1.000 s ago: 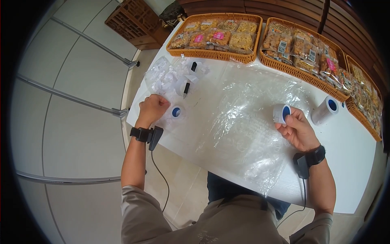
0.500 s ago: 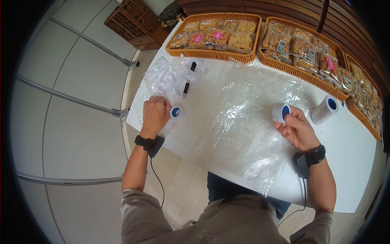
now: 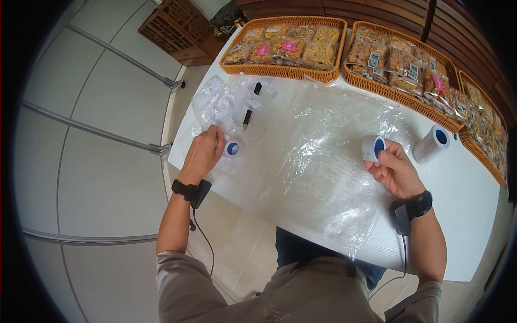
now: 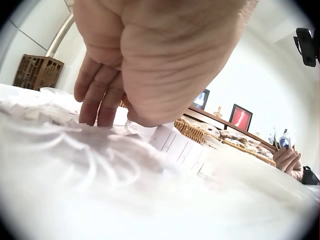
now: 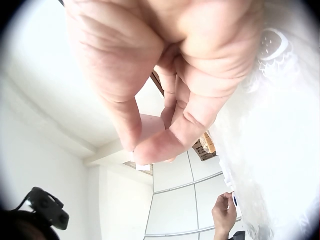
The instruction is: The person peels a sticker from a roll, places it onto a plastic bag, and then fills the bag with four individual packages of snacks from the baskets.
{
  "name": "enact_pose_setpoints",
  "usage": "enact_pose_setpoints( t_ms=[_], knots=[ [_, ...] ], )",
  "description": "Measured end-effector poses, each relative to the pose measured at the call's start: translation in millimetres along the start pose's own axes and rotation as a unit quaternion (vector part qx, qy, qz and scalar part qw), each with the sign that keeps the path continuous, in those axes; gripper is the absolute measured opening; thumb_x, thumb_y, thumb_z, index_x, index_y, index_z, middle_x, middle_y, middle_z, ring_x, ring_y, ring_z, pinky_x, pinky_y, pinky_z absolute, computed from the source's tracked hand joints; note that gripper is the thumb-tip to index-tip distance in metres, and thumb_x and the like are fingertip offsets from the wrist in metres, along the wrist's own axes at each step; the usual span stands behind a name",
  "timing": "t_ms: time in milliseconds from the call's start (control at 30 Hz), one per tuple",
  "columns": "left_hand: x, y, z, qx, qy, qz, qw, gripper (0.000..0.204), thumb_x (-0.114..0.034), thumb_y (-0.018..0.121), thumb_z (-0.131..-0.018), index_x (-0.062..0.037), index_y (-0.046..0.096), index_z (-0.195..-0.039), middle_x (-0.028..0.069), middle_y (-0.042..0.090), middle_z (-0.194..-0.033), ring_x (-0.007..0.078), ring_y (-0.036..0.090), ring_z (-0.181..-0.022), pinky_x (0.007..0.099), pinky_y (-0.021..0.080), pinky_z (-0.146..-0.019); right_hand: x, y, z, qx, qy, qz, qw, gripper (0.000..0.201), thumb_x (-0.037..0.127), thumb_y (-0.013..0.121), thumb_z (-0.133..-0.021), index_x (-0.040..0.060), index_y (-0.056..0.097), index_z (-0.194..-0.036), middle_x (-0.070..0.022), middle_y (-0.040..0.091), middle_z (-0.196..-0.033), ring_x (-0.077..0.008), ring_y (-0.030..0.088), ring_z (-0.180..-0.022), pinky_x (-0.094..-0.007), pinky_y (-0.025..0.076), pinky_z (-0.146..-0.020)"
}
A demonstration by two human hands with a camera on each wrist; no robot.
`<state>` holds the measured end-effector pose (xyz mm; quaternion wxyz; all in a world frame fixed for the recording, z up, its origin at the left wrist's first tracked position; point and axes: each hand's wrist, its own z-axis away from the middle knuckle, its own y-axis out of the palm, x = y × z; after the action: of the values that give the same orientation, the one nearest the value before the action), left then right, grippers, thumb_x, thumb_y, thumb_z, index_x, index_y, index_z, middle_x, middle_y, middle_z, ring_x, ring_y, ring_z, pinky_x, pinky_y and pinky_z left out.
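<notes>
My right hand (image 3: 396,171) holds a white paper roll with a blue core (image 3: 368,149) above the plastic sheet, thumb at the core's rim. In the right wrist view, a pale part of it shows between thumb and fingers. On the left, my left hand (image 3: 201,155) reaches down to a heap of white paper scraps (image 3: 215,105). Its fingers (image 4: 95,102) point down, tips right at the scraps in the left wrist view, where its thumb is close to a printed paper strip (image 4: 180,147). Beside that hand, a second blue-cored roll (image 3: 239,152) sits on the table.
A clear plastic sheet (image 3: 318,156) covers the table's middle. Beyond the scraps lie a black marker (image 3: 246,119) and a black piece (image 3: 257,88). A taller white roll (image 3: 425,152) stands at right. Wicker baskets (image 3: 301,74) of packaged snacks line the back edge.
My left hand has dropped from above the table's left side to the scraps, turning back-up, then shifted slightly. The right hand and its roll have hardly moved.
</notes>
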<state>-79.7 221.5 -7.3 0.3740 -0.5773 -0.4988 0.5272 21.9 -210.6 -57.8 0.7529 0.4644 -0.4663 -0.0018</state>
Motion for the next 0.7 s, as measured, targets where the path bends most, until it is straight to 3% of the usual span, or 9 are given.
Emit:
enact_pose_setpoints(
  t_ms=[133, 233, 533, 700],
  knots=[
    [0, -7, -1, 0.032, -0.042, 0.042, 0.998, 0.010, -0.009, 0.053, -0.096, 0.0009, 0.052, -0.099, 0.0257, 0.064, -0.075, 0.0444, 0.064, -0.072, 0.0486, 0.050, -0.067, 0, 1, 1, -0.008, -0.003, 0.007, 1.000, 0.029, 0.016, 0.071, -0.093, -0.0041, 0.064, -0.113, -0.0171, 0.073, -0.091, -0.0107, 0.066, -0.064, -0.0190, 0.055, -0.053],
    [3, -8, 2, 0.035, -0.027, 0.053, 0.998, 0.011, -0.010, 0.050, -0.099, 0.0002, 0.048, -0.100, 0.0252, 0.063, -0.073, 0.0443, 0.063, -0.071, 0.0476, 0.049, -0.065, 1, 2, 1, -0.005, -0.002, 0.007, 1.000, 0.029, 0.016, 0.071, -0.093, -0.0042, 0.064, -0.113, -0.0172, 0.073, -0.090, -0.0109, 0.067, -0.064, -0.0189, 0.055, -0.053],
    [-4, -20, 5, 0.081, -0.088, 0.097, 0.988, 0.013, -0.015, 0.046, -0.103, -0.0014, 0.045, -0.102, 0.0211, 0.064, -0.078, 0.0390, 0.067, -0.077, 0.0436, 0.049, -0.070, 2, 3, 1, 0.002, -0.001, 0.003, 1.000, 0.028, 0.016, 0.071, -0.093, -0.0043, 0.064, -0.112, -0.0170, 0.073, -0.090, -0.0109, 0.067, -0.064, -0.0191, 0.055, -0.053],
    [17, -7, 7, 0.032, -0.040, 0.149, 0.988, 0.015, -0.018, 0.042, -0.106, -0.0026, 0.042, -0.104, 0.0197, 0.065, -0.079, 0.0371, 0.069, -0.081, 0.0401, 0.049, -0.070, 3, 3, 1, 0.010, -0.001, 0.000, 1.000, 0.027, 0.015, 0.071, -0.093, -0.0041, 0.065, -0.111, -0.0166, 0.073, -0.090, -0.0110, 0.067, -0.064, -0.0194, 0.055, -0.053]
  ],
)
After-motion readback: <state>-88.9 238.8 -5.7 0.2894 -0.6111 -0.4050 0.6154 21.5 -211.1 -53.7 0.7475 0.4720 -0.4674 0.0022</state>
